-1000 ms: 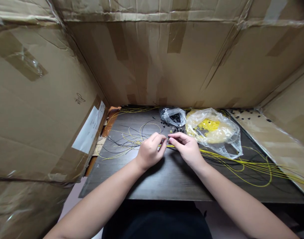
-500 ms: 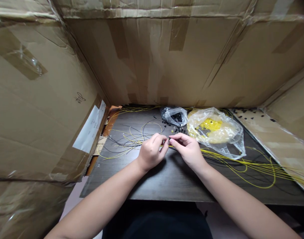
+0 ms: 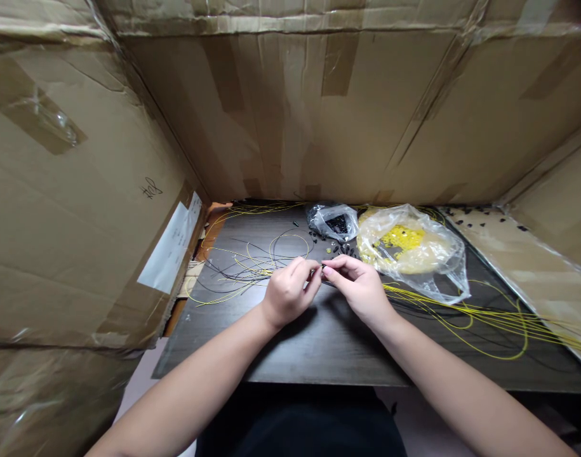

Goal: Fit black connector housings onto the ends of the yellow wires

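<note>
My left hand [image 3: 290, 289] is closed in a pinch, its thumb and forefinger tips almost meeting those of the other hand; what it grips is too small and hidden to name. My right hand [image 3: 359, 282] pinches a small black piece [image 3: 323, 266], only a bit of which shows between the fingertips. Yellow and black wires [image 3: 252, 273] fan out on the table to the left of the hands. A bundle of yellow wires [image 3: 428, 298] runs off to the right from behind my right hand. Several loose black pieces [image 3: 345, 249] lie just beyond the fingers.
A clear bag of small yellow pieces [image 3: 404, 238] stands behind my right hand, beside a smaller bag of black pieces [image 3: 338, 223]. Cardboard walls [image 3: 290, 120] enclose the dark table [image 3: 309, 355] at the back and sides. Black pieces [image 3: 483, 223] lie scattered at the back right.
The fingertips of both hands have come slightly closer together, and less of the small piece between them shows. The bags and wires lie as before.
</note>
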The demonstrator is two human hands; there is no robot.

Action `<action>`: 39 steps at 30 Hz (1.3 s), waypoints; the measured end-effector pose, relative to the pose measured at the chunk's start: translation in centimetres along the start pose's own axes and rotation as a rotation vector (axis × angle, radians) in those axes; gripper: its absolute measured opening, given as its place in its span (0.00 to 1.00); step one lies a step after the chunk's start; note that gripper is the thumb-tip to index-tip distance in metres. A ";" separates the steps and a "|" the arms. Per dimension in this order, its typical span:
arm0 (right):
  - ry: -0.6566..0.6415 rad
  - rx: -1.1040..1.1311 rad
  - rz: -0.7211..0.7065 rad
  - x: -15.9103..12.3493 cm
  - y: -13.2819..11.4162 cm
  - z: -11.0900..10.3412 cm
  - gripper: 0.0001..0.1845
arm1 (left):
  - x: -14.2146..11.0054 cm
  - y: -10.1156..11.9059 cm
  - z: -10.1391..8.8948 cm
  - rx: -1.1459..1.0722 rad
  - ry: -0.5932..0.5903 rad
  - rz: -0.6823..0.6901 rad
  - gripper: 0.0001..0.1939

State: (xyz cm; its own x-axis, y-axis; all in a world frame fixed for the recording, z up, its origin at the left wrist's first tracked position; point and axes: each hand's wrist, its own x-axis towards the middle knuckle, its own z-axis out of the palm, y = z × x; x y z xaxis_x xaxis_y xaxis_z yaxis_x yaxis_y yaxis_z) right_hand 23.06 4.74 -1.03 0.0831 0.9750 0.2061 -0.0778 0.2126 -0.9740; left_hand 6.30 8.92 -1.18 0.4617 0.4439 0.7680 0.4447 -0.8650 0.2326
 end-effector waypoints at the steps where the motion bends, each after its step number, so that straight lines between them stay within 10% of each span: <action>1: -0.002 0.007 0.002 0.0 0.0 0.0 0.12 | 0.0 0.0 0.0 -0.010 -0.001 0.000 0.03; 39: -0.054 -0.244 -0.135 0.4 -0.2 -1.0 0.10 | 0.7 -0.1 -0.5 -0.143 -0.074 -0.111 0.03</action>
State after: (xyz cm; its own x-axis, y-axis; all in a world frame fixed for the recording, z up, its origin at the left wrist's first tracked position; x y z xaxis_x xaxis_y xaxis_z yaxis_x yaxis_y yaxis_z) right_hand 24.10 5.03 -0.79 0.0230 0.9424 0.3336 0.1723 0.3249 -0.9299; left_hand 6.20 9.17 -0.32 0.4730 0.5501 0.6882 0.3850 -0.8317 0.4001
